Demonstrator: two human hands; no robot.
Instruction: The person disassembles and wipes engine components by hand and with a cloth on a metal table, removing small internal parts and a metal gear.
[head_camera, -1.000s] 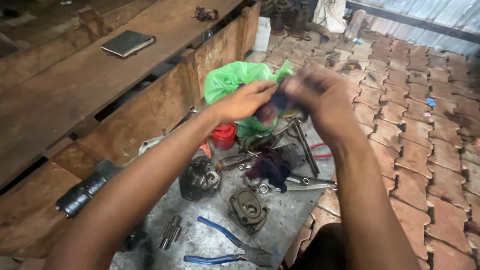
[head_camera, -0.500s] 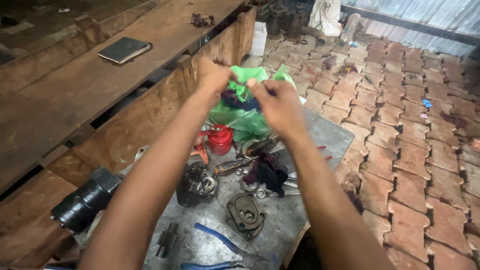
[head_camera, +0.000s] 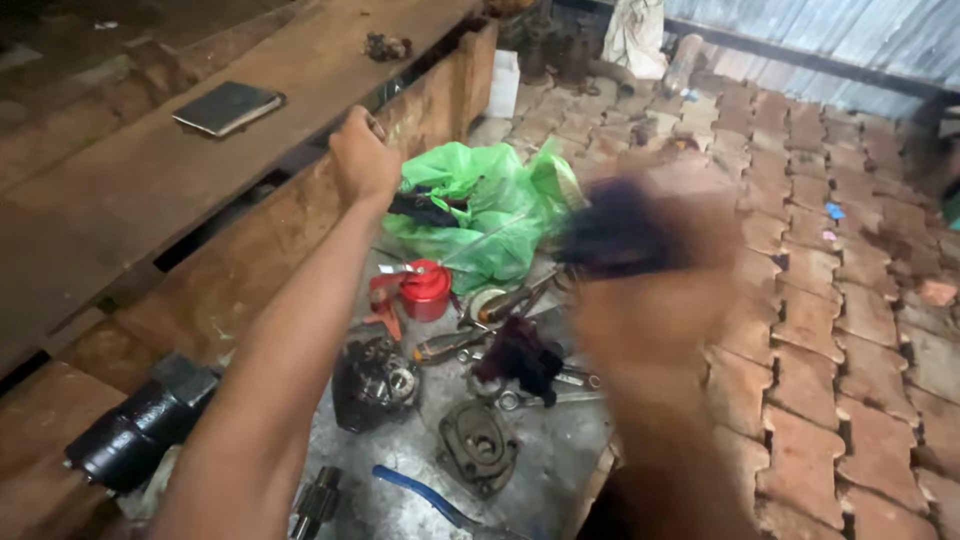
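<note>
Dark rags (head_camera: 425, 207) in green bag (head_camera: 500, 215) (crumpled)

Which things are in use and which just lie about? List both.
In use: right hand, blurred, gripping a dark object; left hand, fisted above the green bag.
Lying about: red oil can, dark rag, metal housing, round cover plate, blue-handled pliers, black notebook.

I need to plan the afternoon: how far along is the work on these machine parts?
Done: the dark housing lies open, with its round cover plate and gear shafts apart on the metal sheet. In hand: the left hand is raised in a fist; the right hand is blurred around something dark that I cannot identify. Left: no parts are rejoined, and the blue-handled pliers and red oil can are out.
</note>
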